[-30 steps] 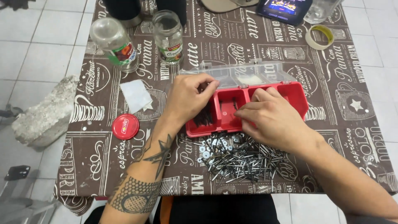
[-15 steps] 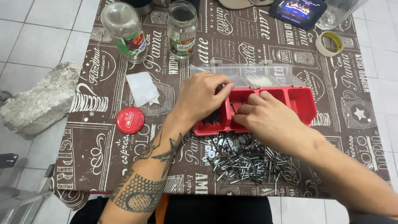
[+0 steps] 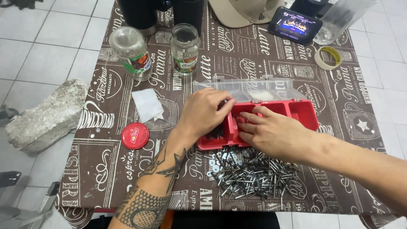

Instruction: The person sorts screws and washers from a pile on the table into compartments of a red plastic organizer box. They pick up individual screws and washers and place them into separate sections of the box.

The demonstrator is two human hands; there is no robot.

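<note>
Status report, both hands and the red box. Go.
Left hand and right hand both down in the red compartment box, fingers inside, grip unclear. Clear lid open behind. Pile of nails and washers just in front.

2 labelled jars far left — lit phone screen far right.

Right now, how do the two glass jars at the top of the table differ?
The left jar is tilted toward the camera, while the right jar stands upright. The left jar looks wider and rounder; the right jar is narrower and straighter. The left jar's label is green, red and blue; the right jar's is mostly pale with green. Both are clear glass, lidless and apparently empty, side by side on the tablecloth.
</note>
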